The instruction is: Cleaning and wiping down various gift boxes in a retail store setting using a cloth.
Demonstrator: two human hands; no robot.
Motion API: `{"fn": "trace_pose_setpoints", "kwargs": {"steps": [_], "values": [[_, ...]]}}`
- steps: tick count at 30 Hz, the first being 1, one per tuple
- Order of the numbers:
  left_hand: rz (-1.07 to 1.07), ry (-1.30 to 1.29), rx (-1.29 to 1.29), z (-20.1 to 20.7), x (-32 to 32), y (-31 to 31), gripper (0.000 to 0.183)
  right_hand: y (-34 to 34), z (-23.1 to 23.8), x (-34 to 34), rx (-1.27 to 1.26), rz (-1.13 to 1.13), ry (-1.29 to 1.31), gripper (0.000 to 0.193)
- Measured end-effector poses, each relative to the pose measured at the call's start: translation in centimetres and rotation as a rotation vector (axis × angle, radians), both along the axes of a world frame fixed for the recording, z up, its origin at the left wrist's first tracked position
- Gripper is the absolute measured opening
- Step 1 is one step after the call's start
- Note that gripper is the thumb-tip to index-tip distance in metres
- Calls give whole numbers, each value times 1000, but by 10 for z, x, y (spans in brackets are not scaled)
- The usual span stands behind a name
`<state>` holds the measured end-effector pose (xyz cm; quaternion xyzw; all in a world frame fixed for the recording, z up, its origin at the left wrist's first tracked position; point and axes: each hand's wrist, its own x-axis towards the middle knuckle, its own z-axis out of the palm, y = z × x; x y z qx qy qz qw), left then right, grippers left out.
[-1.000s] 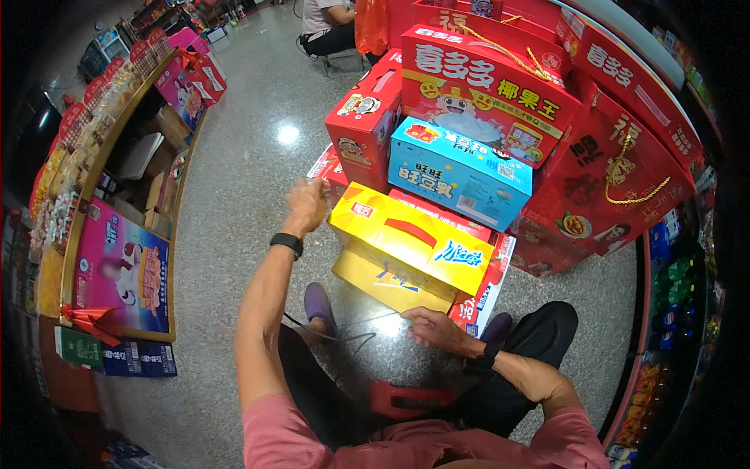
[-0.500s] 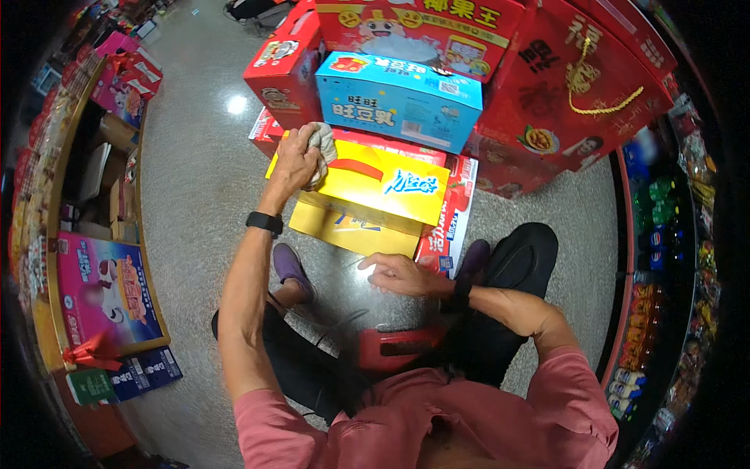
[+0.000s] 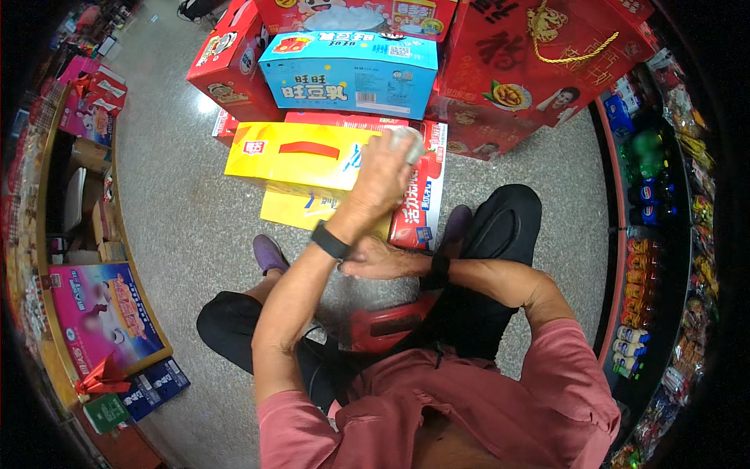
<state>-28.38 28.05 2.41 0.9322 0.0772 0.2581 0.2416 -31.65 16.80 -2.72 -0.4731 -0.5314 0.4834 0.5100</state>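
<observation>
Both hands low: left hand (image 3: 384, 181) presses cloth (image 3: 407, 143) on yellow box (image 3: 301, 155)

Blue carton (image 3: 350, 72) sits on top of the stack, printed side up. Red cartons (image 3: 234, 55) stand just left of it and behind it; a large red gift box with gold cord handle (image 3: 539, 70) stands to its right. Speckled grey floor (image 3: 180, 211) throughout. Pink display box (image 3: 101, 313) on the low shelf at left. Bottled drinks (image 3: 648, 168) line the shelf at right. Small red stool (image 3: 383, 328) near the floor.
</observation>
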Motion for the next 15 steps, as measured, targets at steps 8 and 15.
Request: {"fn": "trace_pose_setpoints", "kwargs": {"steps": [8, 15], "values": [[-191, 176, -196, 19, -10, -9, 46, 7, -8, 0, 217, -97, -350, 40], [64, -28, -440, 77, 7, 112, 44, -8, 8, -1, -8, 89, -186, 21]]}}
